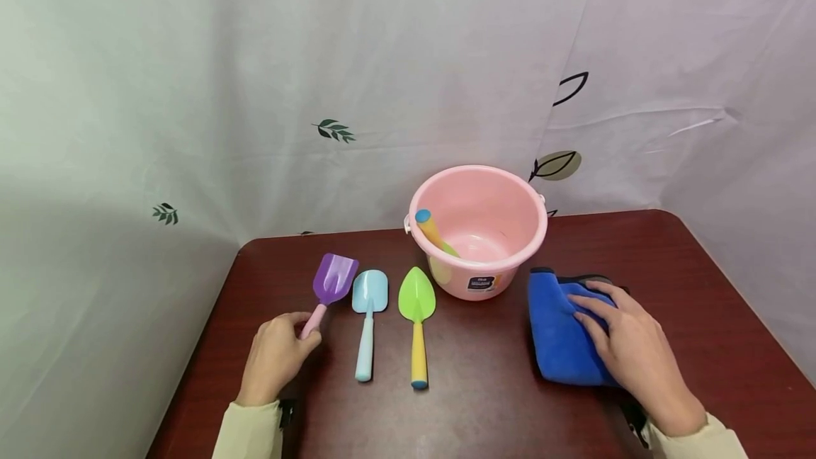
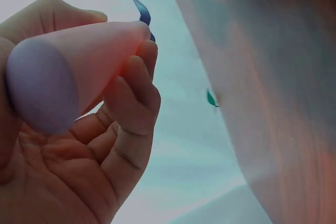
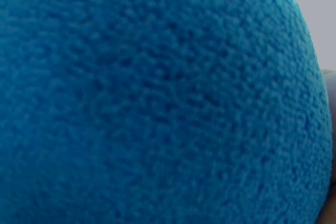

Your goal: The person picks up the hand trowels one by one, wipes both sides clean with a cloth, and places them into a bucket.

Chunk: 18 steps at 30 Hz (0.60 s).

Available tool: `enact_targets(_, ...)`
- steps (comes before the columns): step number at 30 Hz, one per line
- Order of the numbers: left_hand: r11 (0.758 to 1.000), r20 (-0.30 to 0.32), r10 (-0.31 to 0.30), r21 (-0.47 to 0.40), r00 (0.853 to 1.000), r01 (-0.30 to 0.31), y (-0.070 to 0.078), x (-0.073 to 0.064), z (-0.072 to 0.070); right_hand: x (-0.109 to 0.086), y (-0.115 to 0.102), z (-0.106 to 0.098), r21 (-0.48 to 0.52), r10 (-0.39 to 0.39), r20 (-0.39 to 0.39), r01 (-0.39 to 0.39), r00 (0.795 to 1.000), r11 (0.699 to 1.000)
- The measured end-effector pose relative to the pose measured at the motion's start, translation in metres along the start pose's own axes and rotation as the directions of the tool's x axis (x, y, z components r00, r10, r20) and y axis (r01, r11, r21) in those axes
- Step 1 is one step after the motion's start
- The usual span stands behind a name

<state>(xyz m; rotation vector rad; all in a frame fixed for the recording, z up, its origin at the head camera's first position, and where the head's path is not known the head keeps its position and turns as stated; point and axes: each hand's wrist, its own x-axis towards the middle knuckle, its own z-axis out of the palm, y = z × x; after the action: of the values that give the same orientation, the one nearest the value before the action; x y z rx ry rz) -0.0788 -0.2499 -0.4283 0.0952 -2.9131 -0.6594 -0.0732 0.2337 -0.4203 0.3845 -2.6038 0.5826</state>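
My left hand (image 1: 275, 355) grips the pink handle (image 2: 89, 61) of a small toy shovel with a purple blade (image 1: 335, 278), which points away over the table. To its right lie a light blue toy shovel (image 1: 366, 335) and a green toy trowel (image 1: 417, 303) with a yellow handle. My right hand (image 1: 637, 353) holds a folded blue cloth (image 1: 561, 342) with dark edging, its fingers spread over the top and the thumb hidden in the head view. Blue cloth fabric (image 3: 157, 98) fills most of the right wrist view.
A pink bucket (image 1: 472, 275) stands at the back of the dark red table (image 1: 478, 402), right of centre. Inside it leans another tool with a yellow, blue-tipped handle (image 1: 430, 229). A pale patterned curtain (image 1: 382, 76) hangs behind and beside the table.
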Motion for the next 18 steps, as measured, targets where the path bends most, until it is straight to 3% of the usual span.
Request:
enact_targets(6,0.997,-0.012,0.078,0.007,0.997,-0.078,0.011,-0.004,-0.005,-0.002,-0.007,0.001,0.013,-0.002,0.03,0.001,1.0,1.0)
enact_targets(18,0.982,0.067,0.186,-0.052,0.98,-0.183,0.037,-0.014,-0.005,-0.002,-0.026,0.002,0.032,-0.054,0.039,0.053,0.998,0.998)
